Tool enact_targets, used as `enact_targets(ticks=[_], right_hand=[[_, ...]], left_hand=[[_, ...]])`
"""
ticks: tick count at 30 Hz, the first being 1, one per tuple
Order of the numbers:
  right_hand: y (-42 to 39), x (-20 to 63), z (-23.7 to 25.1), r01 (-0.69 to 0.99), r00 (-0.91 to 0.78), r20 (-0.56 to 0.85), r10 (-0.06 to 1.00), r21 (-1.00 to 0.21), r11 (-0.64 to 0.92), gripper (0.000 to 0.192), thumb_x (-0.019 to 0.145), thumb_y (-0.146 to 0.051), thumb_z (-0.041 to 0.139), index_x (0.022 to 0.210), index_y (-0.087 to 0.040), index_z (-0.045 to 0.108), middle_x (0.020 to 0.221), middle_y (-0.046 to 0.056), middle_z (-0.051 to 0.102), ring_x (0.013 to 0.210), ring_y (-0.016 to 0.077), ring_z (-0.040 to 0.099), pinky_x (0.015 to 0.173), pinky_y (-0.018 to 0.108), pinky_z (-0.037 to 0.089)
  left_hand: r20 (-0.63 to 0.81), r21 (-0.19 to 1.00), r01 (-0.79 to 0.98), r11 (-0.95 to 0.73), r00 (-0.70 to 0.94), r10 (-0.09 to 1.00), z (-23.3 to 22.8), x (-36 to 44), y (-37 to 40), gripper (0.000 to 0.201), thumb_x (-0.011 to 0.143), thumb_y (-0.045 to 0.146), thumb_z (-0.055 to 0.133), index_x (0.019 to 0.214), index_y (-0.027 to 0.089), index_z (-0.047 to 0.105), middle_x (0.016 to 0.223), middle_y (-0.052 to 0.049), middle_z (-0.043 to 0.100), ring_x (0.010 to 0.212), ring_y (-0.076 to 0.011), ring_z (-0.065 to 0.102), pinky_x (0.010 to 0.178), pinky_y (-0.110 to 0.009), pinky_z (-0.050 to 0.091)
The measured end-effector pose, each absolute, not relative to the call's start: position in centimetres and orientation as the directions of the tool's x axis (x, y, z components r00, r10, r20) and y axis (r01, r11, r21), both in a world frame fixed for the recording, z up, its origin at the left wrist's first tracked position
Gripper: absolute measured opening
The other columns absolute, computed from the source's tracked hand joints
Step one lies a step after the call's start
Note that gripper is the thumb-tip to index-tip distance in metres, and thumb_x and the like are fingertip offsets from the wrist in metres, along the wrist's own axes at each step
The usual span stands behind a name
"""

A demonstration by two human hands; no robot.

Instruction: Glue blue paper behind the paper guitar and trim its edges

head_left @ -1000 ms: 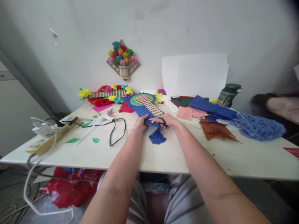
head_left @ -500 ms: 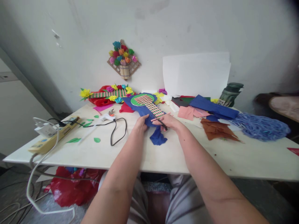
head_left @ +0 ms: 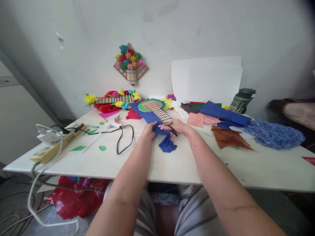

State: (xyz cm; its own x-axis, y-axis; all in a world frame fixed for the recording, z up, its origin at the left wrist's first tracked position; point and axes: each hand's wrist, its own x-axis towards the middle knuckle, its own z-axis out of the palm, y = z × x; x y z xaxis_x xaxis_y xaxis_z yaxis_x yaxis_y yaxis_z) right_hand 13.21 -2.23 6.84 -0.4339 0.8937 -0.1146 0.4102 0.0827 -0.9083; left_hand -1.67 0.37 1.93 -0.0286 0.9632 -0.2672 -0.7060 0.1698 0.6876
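Blue paper (head_left: 157, 126): mid-table, woven strip panel (head_left: 158, 111) glued on top, loose tail (head_left: 167, 145) trailing toward you. Your left hand (head_left: 149, 128) pinches its near edge, fingers closed on it, likely to keep it taut. Your right hand (head_left: 179, 127), just right of the paper, grips black scissors (head_left: 171, 129); blades mostly hidden, so whether they are open is unclear. Left of the paper: glue gun (head_left: 112, 124), power strip (head_left: 55, 142). Right: brown scraps (head_left: 228, 137).

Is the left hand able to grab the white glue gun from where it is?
Probably yes. The left hand holds the blue paper piece and would have to let go first. The glue gun lies to its left on the table, with only its black cord between them.
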Motion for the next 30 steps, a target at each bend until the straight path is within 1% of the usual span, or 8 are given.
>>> enact_targets(ticks=[3,6,9,13,15,17,20,30], right_hand=[[-2.0,13.2,6.8,0.386,-0.443,-0.121,0.888,-0.92,0.067,0.04,0.066,-0.045,0.075,0.083,-0.012,0.061,0.041,-0.005,0.049,0.033,0.0068,0.043,0.029,0.017,0.038],[-2.0,12.9,6.9,0.358,-0.404,-0.101,0.909,-0.932,0.055,0.041,0.064,-0.04,0.078,0.087,-0.012,0.06,0.042,-0.005,0.051,0.033,0.0072,0.044,0.028,0.017,0.037],[-2.0,12.7,7.3,0.351,-0.372,-0.118,0.921,-0.936,0.022,0.042,0.063,-0.036,0.079,0.089,-0.01,0.06,0.044,-0.003,0.054,0.032,0.0069,0.044,0.026,0.017,0.036],[-1.4,12.3,7.6,0.329,-0.437,-0.128,0.89,-0.944,0.026,0.039,0.062,-0.041,0.079,0.076,-0.009,0.061,0.053,0.002,0.061,0.033,0.0058,0.045,0.025,0.017,0.035],[-1.0,12.1,7.6,0.335,-0.461,-0.159,0.873,-0.942,0.005,0.041,0.062,-0.045,0.077,0.071,-0.009,0.06,0.053,0.002,0.061,0.033,0.0061,0.045,0.024,0.018,0.035],[-0.7,11.9,7.6,0.336,-0.48,-0.192,0.856,-0.941,-0.023,0.042,0.063,-0.048,0.076,0.069,-0.01,0.059,0.052,0.002,0.06,0.033,0.0062,0.045,0.025,0.018,0.036],[-0.5,11.7,7.7,0.335,-0.479,-0.22,0.85,-0.941,-0.055,0.042,0.065,-0.049,0.074,0.071,-0.011,0.059,0.058,0.003,0.063,0.032,0.006,0.044,0.025,0.019,0.037],[-0.3,11.4,6.6,0.303,-0.419,-0.165,0.893,-0.952,-0.034,0.033,0.072,-0.041,0.071,0.07,-0.01,0.059,0.054,0.002,0.062,0.032,0.0055,0.042,0.025,0.017,0.035]], left_hand=[[-0.263,0.689,-0.704,0.174,-0.019,0.965,1.9,-1.6,0.3,0.028,0.078,0.004,0.048,0.104,0.005,0.059,0.078,-0.011,0.068,0.069,-0.0211,0.067,0.076,-0.036,0.053],[-0.248,0.691,-0.703,0.17,-0.009,0.969,2.0,-1.6,0.2,0.027,0.079,0.004,0.047,0.103,0.005,0.058,0.079,-0.012,0.068,0.071,-0.0214,0.066,0.078,-0.037,0.053],[-0.242,0.691,-0.703,0.168,-0.006,0.97,2.0,-1.6,0.1,0.025,0.079,0.003,0.046,0.101,0.004,0.058,0.08,-0.012,0.068,0.071,-0.0208,0.066,0.08,-0.037,0.052],[-0.23,0.692,-0.707,0.148,-0.021,0.973,1.7,-1.7,0.5,0.021,0.079,0.002,0.046,0.097,0.004,0.057,0.077,-0.011,0.067,0.067,-0.0181,0.064,0.08,-0.036,0.051],[-0.226,0.692,-0.707,0.143,-0.025,0.974,1.5,-1.7,0.8,0.019,0.079,0.002,0.046,0.095,0.005,0.057,0.075,-0.01,0.066,0.065,-0.0169,0.063,0.079,-0.035,0.051],[-0.231,0.693,-0.706,0.145,-0.027,0.973,1.3,-1.7,1.0,0.019,0.079,0.002,0.046,0.093,0.006,0.058,0.072,-0.008,0.065,0.063,-0.0165,0.063,0.077,-0.035,0.052],[-0.24,0.693,-0.706,0.145,-0.037,0.97,1.2,-1.7,1.1,0.019,0.078,0.002,0.046,0.092,0.007,0.059,0.069,-0.007,0.065,0.061,-0.0171,0.063,0.074,-0.035,0.053],[-0.236,0.687,-0.712,0.145,-0.029,0.971,1.0,-1.7,1.3,0.015,0.078,0.002,0.047,0.086,0.007,0.059,0.067,-0.007,0.064,0.058,-0.0161,0.062,0.068,-0.031,0.053]])
